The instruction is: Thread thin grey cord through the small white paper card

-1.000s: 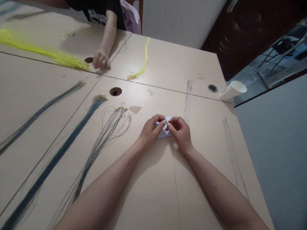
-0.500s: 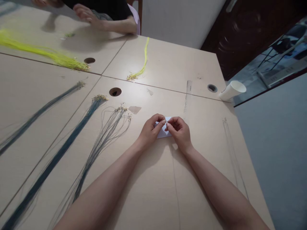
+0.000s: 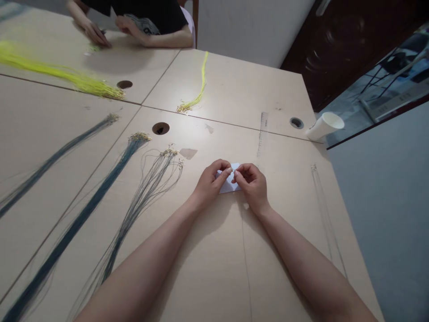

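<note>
My left hand (image 3: pixel 214 179) and my right hand (image 3: pixel 250 182) face each other at mid-table, both closed in a pinch with their fingertips almost touching. A short stretch of thin cord shows between the fingertips. Its ends and any small fitting on it are hidden by the fingers. From below the hands, a thin grey cord (image 3: pixel 246 264) runs over the table towards me. Beneath the fingers lies a small white card or paper (image 3: pixel 229 187). Left of my hands is a loose bundle of grey cords (image 3: pixel 134 205) with metal clasps at its far end.
Further left lie a dark blue-green cord bundle (image 3: pixel 100 194) and a thinner one (image 3: pixel 63 152). Yellow cords (image 3: pixel 67 76) lie beyond, near a co-worker's hands (image 3: pixel 97 35). A clear ruler (image 3: pixel 262 134), a white cup (image 3: pixel 325 126) and thin cords (image 3: pixel 323 205) are to the right.
My right fingertips have drawn slightly to the right, away from the left ones, so a bit of cord shows between them. The co-worker's hands have shifted over the far table.
</note>
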Available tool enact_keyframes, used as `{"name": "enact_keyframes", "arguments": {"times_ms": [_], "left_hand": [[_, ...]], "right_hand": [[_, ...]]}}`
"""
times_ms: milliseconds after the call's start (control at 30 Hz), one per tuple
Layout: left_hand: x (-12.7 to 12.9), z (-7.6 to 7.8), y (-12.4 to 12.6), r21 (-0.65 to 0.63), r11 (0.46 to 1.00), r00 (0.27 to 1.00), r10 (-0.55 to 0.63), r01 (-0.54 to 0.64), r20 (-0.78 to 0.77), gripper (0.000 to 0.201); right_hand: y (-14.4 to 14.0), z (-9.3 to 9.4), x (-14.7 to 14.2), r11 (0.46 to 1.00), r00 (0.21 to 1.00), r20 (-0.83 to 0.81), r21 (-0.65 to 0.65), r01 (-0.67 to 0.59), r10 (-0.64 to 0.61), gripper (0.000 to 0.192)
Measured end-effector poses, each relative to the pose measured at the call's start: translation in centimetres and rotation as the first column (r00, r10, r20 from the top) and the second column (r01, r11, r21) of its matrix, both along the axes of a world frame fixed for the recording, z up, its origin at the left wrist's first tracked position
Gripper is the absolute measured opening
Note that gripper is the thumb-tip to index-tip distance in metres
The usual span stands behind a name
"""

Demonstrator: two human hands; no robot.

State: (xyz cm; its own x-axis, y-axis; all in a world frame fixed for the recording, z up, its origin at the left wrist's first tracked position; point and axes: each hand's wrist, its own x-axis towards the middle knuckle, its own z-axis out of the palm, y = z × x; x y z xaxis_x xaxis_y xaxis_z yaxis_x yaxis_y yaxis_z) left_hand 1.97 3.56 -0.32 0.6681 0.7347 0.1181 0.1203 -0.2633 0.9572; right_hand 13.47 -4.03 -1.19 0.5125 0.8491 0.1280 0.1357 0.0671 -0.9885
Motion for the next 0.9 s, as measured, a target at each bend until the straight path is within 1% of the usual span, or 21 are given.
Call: {"name": "enact_keyframes", "arguments": {"times_ms": [233, 600, 900], "left_hand": [[-0.01, 0.0, 0.03, 0.008, 1.0, 1.0, -0.005, 0.005, -0.005, 0.019], [0.01, 0.07, -0.04, 0.003, 1.0, 1.0, -0.012, 0.012, -0.022, 0.02], [-0.02, -0.2, 0.04, 0.012, 1.0, 0.999, -0.016, 0.016, -0.028, 0.019]], "right_hand": [[0.02, -0.08, -0.02, 1.0, 1.0, 0.006, 0.009, 0.003, -0.003, 0.007], [0.02, -0.38, 0.06, 0.999, 0.999, 0.04, -0.023, 0.022, -0.022, 0.007], [0.0, -0.17, 0.1, 0.999, 0.998, 0.057, -0.033, 0.014, -0.012, 0.005]]}}
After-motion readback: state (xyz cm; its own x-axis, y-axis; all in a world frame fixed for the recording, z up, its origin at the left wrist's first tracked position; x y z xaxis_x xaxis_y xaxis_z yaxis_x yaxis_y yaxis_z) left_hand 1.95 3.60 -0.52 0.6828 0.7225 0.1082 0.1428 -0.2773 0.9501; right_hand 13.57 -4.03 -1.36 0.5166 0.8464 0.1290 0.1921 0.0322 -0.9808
